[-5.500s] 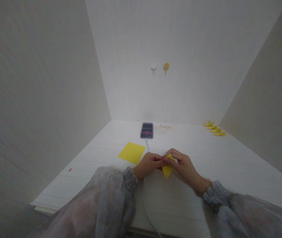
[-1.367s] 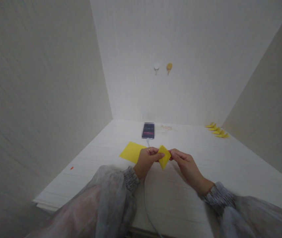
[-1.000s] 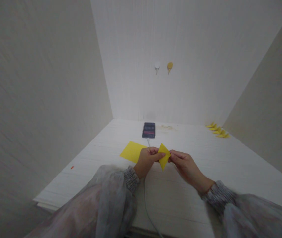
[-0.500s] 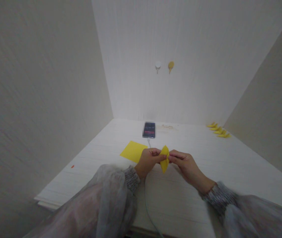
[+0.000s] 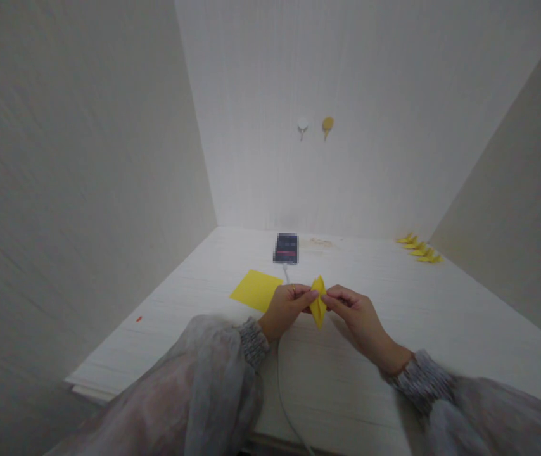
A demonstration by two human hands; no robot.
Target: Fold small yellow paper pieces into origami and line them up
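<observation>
Between my two hands is a small folded piece of yellow paper [image 5: 318, 308], narrow and pointed at top and bottom, held above the white table. My left hand [image 5: 287, 308] pinches its left side, thumb in front and a ring on one finger. From the right, my right hand [image 5: 353, 313] grips the other edge between thumb and fingertips. A flat yellow paper sheet [image 5: 254, 288] lies on the table behind my left hand, which covers its near right corner.
A phone-like device [image 5: 286, 248], blurred out, lies near the back wall with a white cable [image 5: 280, 392] running toward the front edge. Several folded yellow paper pieces [image 5: 420, 250] line the back right. An orange scrap [image 5: 139, 318] lies left. Two hooks [image 5: 327, 124] hang on the wall.
The folded paper has turned slightly and looks narrower, with a crease facing me. My fingers have shifted a little along its edges. Everything else stays put.
</observation>
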